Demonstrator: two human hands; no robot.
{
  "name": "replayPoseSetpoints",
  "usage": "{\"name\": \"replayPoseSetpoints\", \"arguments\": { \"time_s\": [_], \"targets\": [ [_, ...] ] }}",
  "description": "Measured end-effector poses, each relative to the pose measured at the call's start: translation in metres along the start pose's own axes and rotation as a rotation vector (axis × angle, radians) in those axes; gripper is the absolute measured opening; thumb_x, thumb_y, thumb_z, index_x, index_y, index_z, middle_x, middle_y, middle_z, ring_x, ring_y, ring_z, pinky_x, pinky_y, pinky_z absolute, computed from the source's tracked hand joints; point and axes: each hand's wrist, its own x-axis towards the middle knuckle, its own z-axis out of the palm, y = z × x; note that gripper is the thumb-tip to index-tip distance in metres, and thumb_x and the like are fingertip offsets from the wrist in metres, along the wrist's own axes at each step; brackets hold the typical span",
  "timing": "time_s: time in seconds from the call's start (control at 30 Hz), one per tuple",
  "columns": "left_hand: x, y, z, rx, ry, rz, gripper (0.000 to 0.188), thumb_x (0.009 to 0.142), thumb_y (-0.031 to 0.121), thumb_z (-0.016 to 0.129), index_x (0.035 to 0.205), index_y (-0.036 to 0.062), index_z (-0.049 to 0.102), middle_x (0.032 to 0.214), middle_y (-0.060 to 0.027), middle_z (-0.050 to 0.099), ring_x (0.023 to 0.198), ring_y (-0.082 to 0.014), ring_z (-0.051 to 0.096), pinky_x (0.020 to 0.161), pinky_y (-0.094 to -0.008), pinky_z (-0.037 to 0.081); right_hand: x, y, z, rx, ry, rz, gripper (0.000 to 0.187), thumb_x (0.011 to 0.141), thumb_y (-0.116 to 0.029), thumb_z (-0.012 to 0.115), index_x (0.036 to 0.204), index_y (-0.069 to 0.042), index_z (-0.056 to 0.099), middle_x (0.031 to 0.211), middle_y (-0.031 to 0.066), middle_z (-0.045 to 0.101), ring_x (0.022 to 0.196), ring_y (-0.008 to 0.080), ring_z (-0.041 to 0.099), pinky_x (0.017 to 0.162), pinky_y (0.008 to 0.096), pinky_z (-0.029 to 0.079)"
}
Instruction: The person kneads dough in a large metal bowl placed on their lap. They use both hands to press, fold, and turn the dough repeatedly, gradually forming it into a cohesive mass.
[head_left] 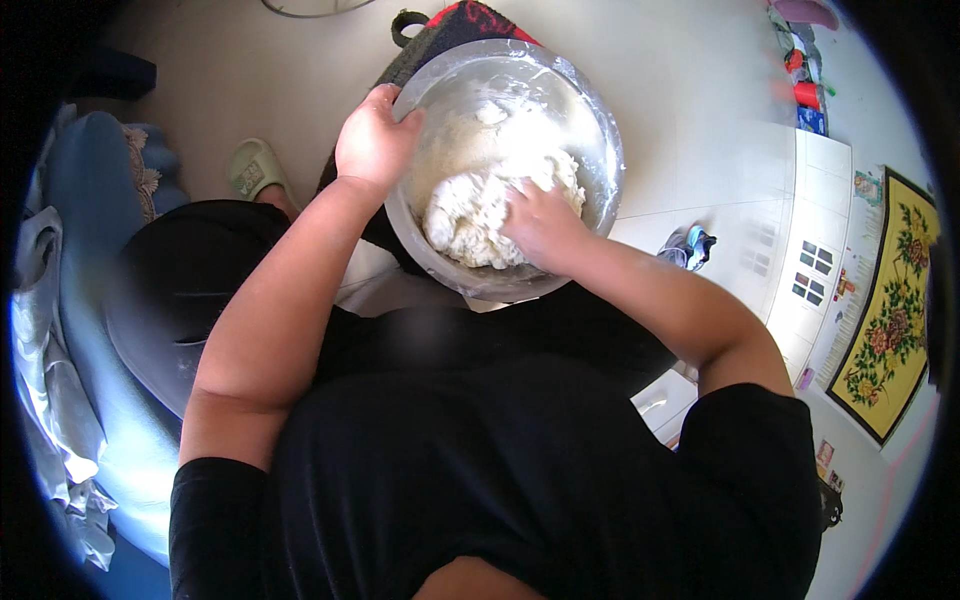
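Note:
A wide metal bowl (608, 130) sits in front of me, its inner wall smeared with white flour. Shaggy, lumpy dough (462, 215) fills the near part, and loose flour lies behind it. My left hand (376, 142) is closed on the bowl's left rim, thumb over the edge; its other fingers are mostly hidden. My right hand (545, 225) is inside the bowl, its fingers curled and pressed into the dough's right side, with the fingertips out of sight.
Under the bowl is a dark cloth-covered support (430, 55) with red trim. A blue sofa (90, 200) stands on the left, near my foot in a green slipper (252, 168). Shoes (688, 247) lie on the floor to the right, before white cabinets (818, 240).

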Motion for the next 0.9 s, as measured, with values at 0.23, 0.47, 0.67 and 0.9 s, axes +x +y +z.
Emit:
{"name": "replayPoseSetpoints", "arguments": {
  "time_s": [0.23,0.47,0.67,0.9],
  "targets": [
    [0.0,0.007,-0.003,0.09,-0.003,0.055,0.045,0.077,0.027,0.056,0.114,0.0015,0.051,0.107,-0.0188,0.058,0.099,-0.0313,0.056,0.087,-0.0366,0.043,0.062,0.005,-0.008,0.012,0.017,0.029,0.023,0.078,-0.012,0.05,0.098,-0.015,0.061,0.103,0.012,0.051,0.1,0.0264,0.047,0.079,0.0433,0.04],
    [-0.003,0.006,-0.004,0.129,0.009,0.072,0.043,0.078,0.025,0.053,0.116,0.0037,0.05,0.103,-0.0178,0.06,0.098,-0.0303,0.057,0.086,-0.0371,0.044,0.012,0.047,-0.045,0.766,-0.273,0.105,0.038,0.081,-0.015,0.053,0.119,-0.009,0.051,0.123,0.0172,0.046,0.115,0.0299,0.041,0.099,0.0388,0.03],
    [-0.005,0.009,-0.012,0.145,-0.004,0.045,0.041,0.079,0.025,0.051,0.116,0.0058,0.049,0.103,-0.0167,0.06,0.098,-0.0296,0.057,0.085,-0.0374,0.044,0.053,0.109,-0.045,0.992,0.006,0.323,0.035,0.086,-0.019,0.05,0.115,-0.001,0.052,0.111,0.0133,0.056,0.096,0.0214,0.055,0.085,0.0318,0.044],
    [-0.008,0.009,-0.004,0.154,0.009,0.038,0.044,0.079,0.028,0.053,0.117,0.0068,0.05,0.106,-0.0153,0.059,0.1,-0.0285,0.056,0.087,-0.0364,0.043,0.157,0.036,-0.005,0.318,-0.116,0.406,0.051,0.074,-0.047,0.054,0.106,-0.008,0.06,0.108,0.0123,0.06,0.103,0.025,0.055,0.086,0.0344,0.043]
  ]
}}
